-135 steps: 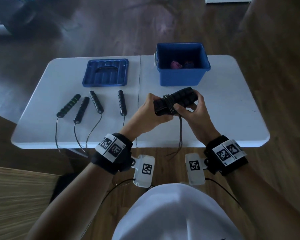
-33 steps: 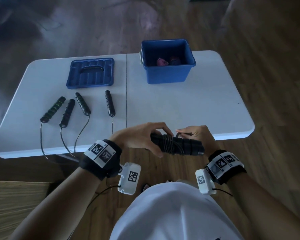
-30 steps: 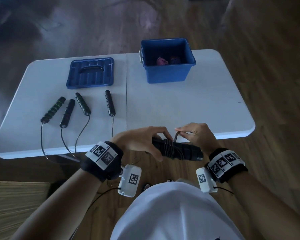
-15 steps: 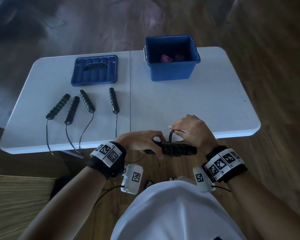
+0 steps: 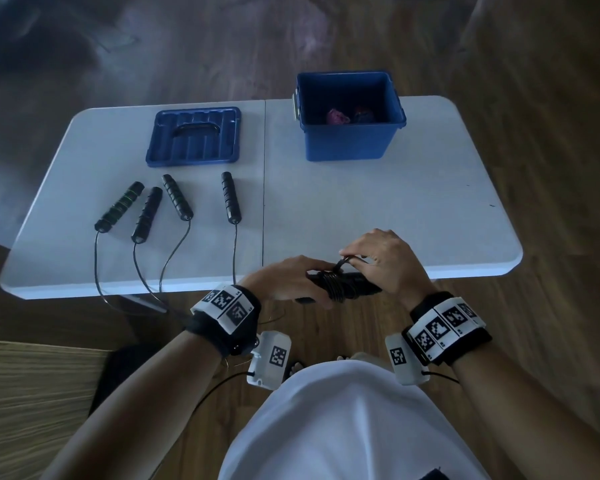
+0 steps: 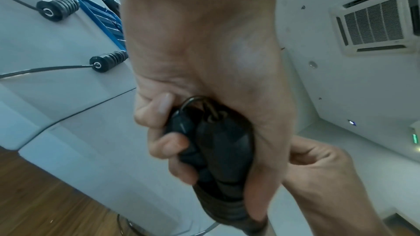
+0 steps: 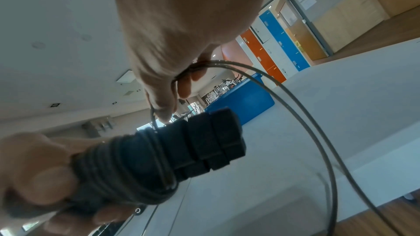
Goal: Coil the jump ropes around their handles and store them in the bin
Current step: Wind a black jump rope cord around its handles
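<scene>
Four loose handles (image 5: 167, 204) lie on the desk (image 5: 378, 209) at left, cords trailing over its near edge: two ropes, by my count, not yet coiled. Over that edge, the left hand (image 5: 284, 282) grips the paired handles (image 5: 343, 289), long axis left-right, while the right hand (image 5: 385, 261) pinches the last cord loop (image 7: 295, 107). The bin (image 5: 349, 147) holds two coloured items.

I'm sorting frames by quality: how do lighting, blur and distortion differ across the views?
Head view: dim, bluish, fairly sharp; table edges bow. Left wrist view: left hand looms large, handles soft. Right wrist view: brighter, tilted, rope sharp.
</scene>
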